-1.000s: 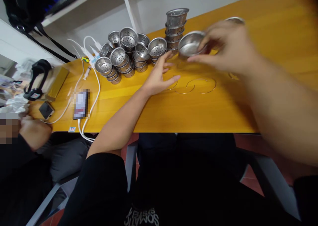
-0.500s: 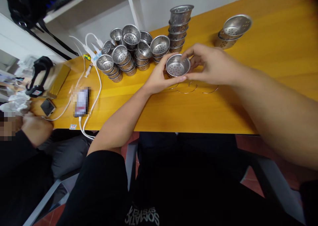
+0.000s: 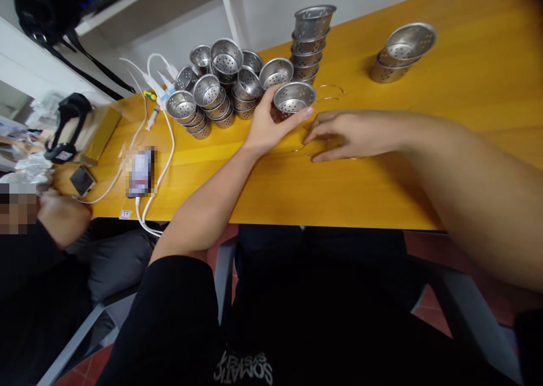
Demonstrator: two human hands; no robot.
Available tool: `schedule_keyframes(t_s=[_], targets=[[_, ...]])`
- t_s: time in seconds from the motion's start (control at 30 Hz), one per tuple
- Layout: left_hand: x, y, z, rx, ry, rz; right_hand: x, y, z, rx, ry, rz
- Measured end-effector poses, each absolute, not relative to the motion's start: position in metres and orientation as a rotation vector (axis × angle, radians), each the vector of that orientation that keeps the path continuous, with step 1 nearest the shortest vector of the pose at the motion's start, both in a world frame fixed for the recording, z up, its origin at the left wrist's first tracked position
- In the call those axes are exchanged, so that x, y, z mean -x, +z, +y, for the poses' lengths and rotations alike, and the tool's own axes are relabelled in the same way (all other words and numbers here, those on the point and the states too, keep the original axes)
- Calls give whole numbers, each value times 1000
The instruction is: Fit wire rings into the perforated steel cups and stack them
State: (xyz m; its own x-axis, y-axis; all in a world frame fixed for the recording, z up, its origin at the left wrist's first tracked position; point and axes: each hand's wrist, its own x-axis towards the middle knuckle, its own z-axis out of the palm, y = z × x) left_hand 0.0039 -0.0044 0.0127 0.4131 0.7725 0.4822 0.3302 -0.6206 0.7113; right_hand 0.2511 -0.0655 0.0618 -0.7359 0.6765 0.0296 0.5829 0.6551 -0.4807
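My left hand (image 3: 265,127) grips a small perforated steel cup (image 3: 292,99) just above the yellow table (image 3: 322,188). My right hand (image 3: 345,135) lies flat on the table beside it, fingertips on thin wire rings (image 3: 302,148) that are mostly hidden under the hand. More wire rings (image 3: 331,90) lie behind the held cup. A tall stack of cups (image 3: 309,39) stands behind, and a heap of stacked cups (image 3: 220,86) sits to the left.
Two nested cups (image 3: 399,51) stand at the back right. A phone (image 3: 139,172), white cables (image 3: 159,142), a small black device (image 3: 82,179) and a black strap on a box (image 3: 68,128) lie at the left. Another person's hand (image 3: 59,216) is at the far left.
My right hand brought a cup from the right to my left hand, then let go and dropped onto the wire rings. My left hand now holds the cup alone.
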Motion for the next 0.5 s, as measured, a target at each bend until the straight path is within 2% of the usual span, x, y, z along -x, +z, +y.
schedule_keyframes(t_s=[0.2, 0.5], targets=[[-5, 11, -7, -2213, 1084, 916, -258, 62, -57, 1326, 686, -2704], [-4, 8, -8, -2280, 1035, 872, -255, 68, -63, 1521, 428, -2784]])
